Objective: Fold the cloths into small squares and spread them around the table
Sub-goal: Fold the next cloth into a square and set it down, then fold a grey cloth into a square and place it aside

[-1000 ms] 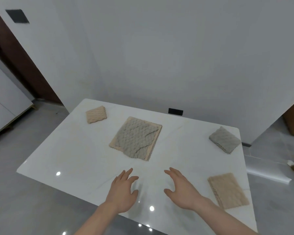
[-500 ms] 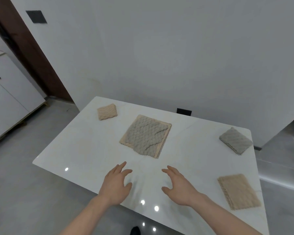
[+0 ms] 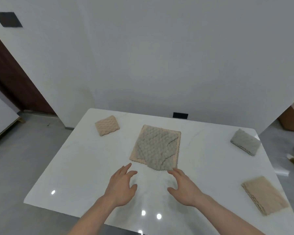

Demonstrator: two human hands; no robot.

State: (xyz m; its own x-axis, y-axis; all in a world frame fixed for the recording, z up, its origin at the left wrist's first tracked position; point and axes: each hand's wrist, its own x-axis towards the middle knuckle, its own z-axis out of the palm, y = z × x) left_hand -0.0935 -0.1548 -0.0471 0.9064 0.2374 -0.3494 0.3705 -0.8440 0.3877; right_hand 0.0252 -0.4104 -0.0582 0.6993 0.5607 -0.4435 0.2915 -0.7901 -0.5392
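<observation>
Grey bumpy cloth [image 3: 157, 150] atop a beige cloth [image 3: 135, 154] on the white glossy table [image 3: 85, 167].

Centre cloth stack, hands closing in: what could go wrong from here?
1. The grey cloth lies on a beige cloth; the left hand and right hand, both open, might pick up both layers together.
2. The folded beige cloth lies near the table edge by the right forearm; a sweep could knock it off.

A single head-worn wide-angle camera looks forward and down from the near edge of a white table [image 3: 92, 167], close above it, facing the far wall [image 3: 159, 56].
</observation>
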